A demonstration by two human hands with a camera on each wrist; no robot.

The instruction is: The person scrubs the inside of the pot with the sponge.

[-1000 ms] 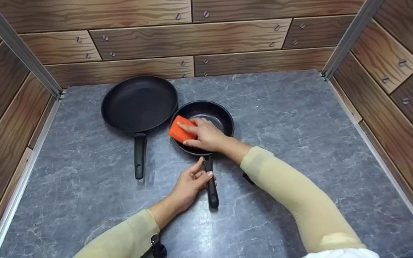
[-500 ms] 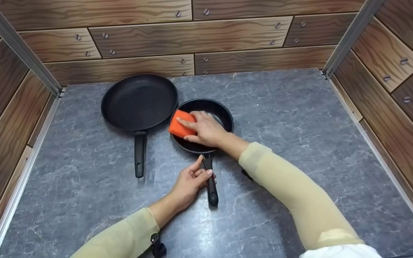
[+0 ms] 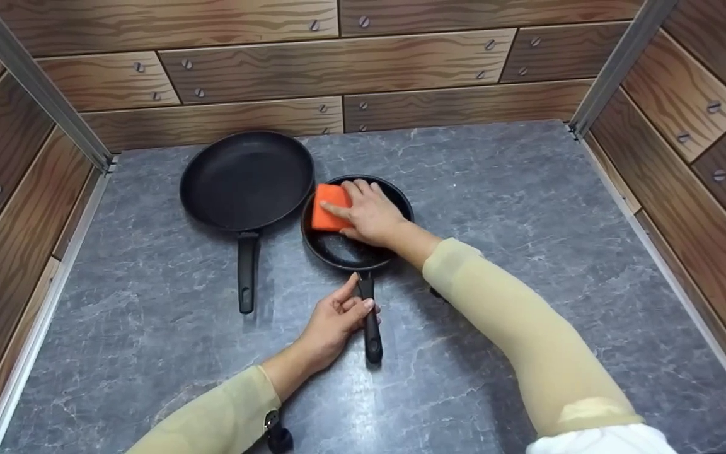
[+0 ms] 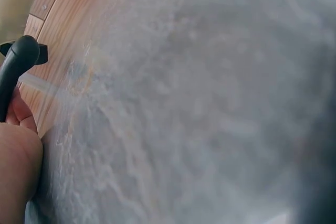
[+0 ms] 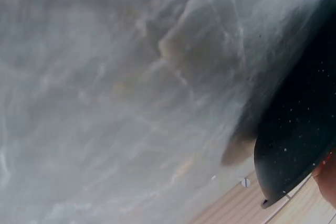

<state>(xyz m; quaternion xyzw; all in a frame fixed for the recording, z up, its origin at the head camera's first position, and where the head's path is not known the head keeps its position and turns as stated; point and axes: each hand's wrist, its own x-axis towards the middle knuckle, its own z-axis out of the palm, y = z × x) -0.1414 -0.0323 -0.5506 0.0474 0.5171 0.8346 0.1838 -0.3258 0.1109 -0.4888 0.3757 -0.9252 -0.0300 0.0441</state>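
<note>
A small black frying pan [image 3: 344, 253] with a speckled inside lies on the grey table, its handle [image 3: 373, 343] toward the person. My left hand [image 3: 328, 331] pinches that handle near the pan's base between thumb and fingers. Inside the pan, my right hand [image 3: 372, 215] holds an orange sponge [image 3: 330, 208] against the upper left part, index finger laid over it. The left wrist view catches the handle's end [image 4: 23, 53] beside part of the left hand [image 4: 18, 166]. In the right wrist view the pan's outer side [image 5: 296, 119] shows, with a bit of the right hand [image 5: 328, 182] behind its rim.
A larger black frying pan [image 3: 246, 183] stands just left of the small one, rims close together, its handle [image 3: 246, 274] pointing at the person. Wood-patterned walls [image 3: 338, 60] enclose the grey marbled table [image 3: 495, 189] at the back and both sides.
The right hand has slid the sponge up and a little to the right inside the small pan, away from its left rim. The left hand keeps its hold on the handle.
</note>
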